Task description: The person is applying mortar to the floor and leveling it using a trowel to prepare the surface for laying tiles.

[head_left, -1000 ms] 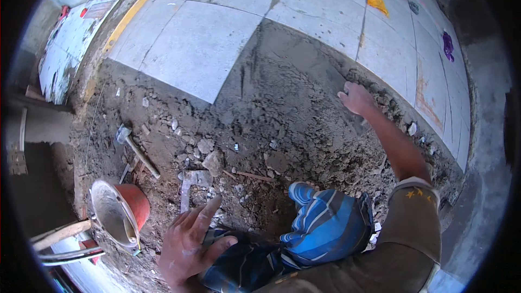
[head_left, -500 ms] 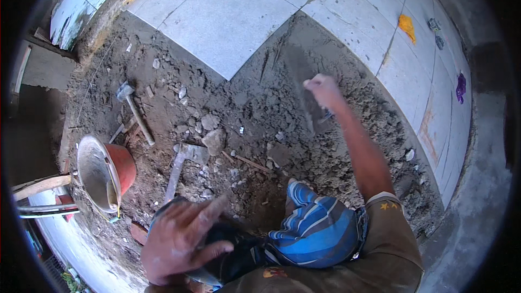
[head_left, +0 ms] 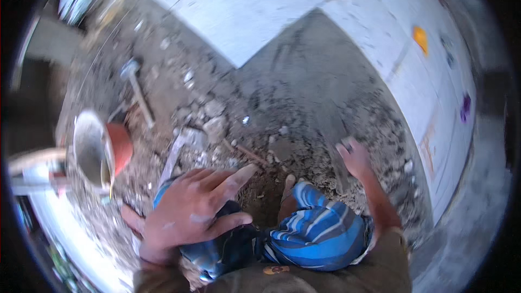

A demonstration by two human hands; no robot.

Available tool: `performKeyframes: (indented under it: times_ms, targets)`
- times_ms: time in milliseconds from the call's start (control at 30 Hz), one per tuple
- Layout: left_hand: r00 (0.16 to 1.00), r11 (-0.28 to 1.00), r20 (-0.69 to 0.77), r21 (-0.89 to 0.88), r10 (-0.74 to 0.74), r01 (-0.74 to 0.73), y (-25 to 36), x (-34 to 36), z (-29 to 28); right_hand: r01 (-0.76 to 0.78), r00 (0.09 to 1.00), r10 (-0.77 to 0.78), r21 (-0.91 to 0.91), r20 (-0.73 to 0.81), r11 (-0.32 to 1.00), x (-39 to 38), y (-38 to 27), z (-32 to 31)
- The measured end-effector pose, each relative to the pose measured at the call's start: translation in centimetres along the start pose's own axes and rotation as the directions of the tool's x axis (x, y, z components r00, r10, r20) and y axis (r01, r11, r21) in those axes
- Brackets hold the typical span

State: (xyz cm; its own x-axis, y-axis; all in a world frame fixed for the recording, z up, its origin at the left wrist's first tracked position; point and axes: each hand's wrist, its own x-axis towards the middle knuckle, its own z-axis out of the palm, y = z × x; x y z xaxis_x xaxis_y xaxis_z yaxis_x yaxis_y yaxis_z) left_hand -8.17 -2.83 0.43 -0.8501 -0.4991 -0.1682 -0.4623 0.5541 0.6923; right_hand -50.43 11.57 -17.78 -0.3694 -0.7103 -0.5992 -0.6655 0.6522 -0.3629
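My right hand (head_left: pixel 355 157) is closed around a long flat trowel (head_left: pixel 340 172), its grey blade blurred against the grey mortar. The trowel lies low over the rough mortar near my right knee; whether it touches is hard to tell. Beyond it spreads a smoother patch of wet mortar (head_left: pixel 315 49), bordered by pale square floor tiles (head_left: pixel 222 13) on the far side and at right. My left hand (head_left: pixel 201 206) hovers over my left knee, holding nothing, with fingers stretched and thumb apart. Grey smears mark its skin.
On the dirt at left lie a hammer (head_left: pixel 141 97) and a flat-headed tool with a pale handle (head_left: pixel 172 157). A tilted orange bucket (head_left: pixel 120 145) stands nearby. Stones (head_left: pixel 215 127) and a stick (head_left: pixel 252 154) lie ahead. A yellow scrap (head_left: pixel 420 40) rests on the right tiles.
My right hand has drawn the trowel toward my body and slightly right, and the mortar behind it looks smoother. The left hand has shifted a little right and up. The view has tilted slightly.
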Motion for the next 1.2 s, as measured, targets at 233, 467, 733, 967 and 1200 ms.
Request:
performKeyframes:
  times_ms: [233, 467, 733, 967, 1200]
  targets:
    - [0.995, 0.995, 0.003, 0.019, -0.102, 0.102, -1.5, -4.7, 1.7, -0.144, 0.942, 0.164, 0.090, -0.292, 0.985, -3.9, 7.9, 3.5]
    - [0.900, 0.804, 0.049, -0.431, -0.433, 0.410, 3.8, -9.0, 0.0, 0.122, 0.982, -0.099, -0.145, 0.158, 0.982, -3.8, 0.0, -0.3]
    - [0.093, 0.116, -0.081, -0.868, -0.992, 0.482, 22.4, -25.8, 13.5, 0.335, 0.693, -0.182, -0.088, 0.697, 0.938, -13.1, -27.6, -3.2]
    - [-0.422, -0.058, 0.082, -0.996, -0.903, -0.070, 33.5, -37.2, 27.8, 0.951, 0.224, -0.305, -0.140, 0.926, 0.274, -36.3, -33.6, 7.8]
    - [-0.354, -0.170, 0.253, -0.954, -0.900, -0.249, 35.3, -42.3, 40.6, 0.539, 0.346, -0.248, 0.024, 0.905, 0.842, -47.7, -27.4, 22.2]
